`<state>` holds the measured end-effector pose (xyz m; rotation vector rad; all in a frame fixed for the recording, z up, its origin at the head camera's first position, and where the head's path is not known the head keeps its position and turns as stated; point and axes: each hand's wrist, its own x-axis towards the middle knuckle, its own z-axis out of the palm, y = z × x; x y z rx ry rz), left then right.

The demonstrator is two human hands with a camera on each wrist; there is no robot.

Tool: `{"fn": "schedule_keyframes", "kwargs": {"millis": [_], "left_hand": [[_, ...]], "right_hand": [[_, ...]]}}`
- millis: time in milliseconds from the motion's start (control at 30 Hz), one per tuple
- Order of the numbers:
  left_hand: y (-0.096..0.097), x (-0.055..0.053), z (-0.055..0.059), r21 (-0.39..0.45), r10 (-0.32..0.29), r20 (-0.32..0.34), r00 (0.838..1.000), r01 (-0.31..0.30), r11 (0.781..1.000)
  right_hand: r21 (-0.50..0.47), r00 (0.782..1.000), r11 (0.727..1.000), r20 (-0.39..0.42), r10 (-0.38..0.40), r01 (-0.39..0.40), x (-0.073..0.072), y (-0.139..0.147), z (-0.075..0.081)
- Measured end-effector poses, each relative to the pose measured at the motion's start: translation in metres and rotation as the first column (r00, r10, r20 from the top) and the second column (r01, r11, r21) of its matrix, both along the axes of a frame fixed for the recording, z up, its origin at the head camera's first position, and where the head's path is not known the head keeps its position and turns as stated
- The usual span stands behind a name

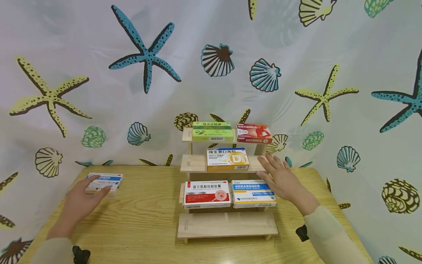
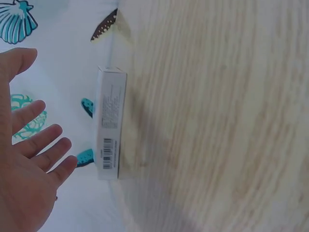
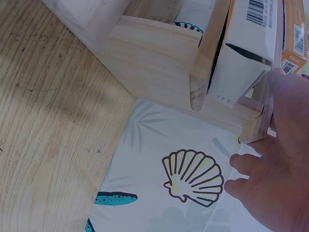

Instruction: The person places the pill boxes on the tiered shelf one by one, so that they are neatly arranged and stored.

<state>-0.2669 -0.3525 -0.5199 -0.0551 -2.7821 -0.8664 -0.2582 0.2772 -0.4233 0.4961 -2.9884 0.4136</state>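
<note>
At the far left of the table in the head view, my left hand (image 1: 80,201) reaches over a white and blue medicine box (image 1: 113,179). The left wrist view shows spread fingers apart from this box (image 2: 110,121), which stands on its narrow side. My right hand (image 1: 285,179) is at the right end of a wooden tiered shelf (image 1: 194,162), its fingers extended around the second tier's end. In the right wrist view, the thumb of that hand (image 3: 289,164) lies near the shelf edge; exact contact is hard to tell. A vitamin D box (image 1: 227,160) sits left of those fingers.
The top tier holds a green box (image 1: 212,132) and a red box (image 1: 254,133). Below the vitamin D box lie a red and white box (image 1: 207,195) and a blue and white box (image 1: 254,194). A patterned curtain (image 1: 197,99) hangs behind the wooden table (image 1: 145,216).
</note>
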Motion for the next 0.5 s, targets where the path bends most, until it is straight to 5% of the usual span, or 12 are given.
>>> {"fn": "schedule_keyframes", "kwargs": {"millis": [500], "left_hand": [[-0.039,-0.013,-0.023,-0.126,0.061,0.030,0.998,-0.057,0.990]], "right_hand": [[0.008,1.000,1.000,0.001,-0.003,0.003,-0.001,0.000,-0.001]]}}
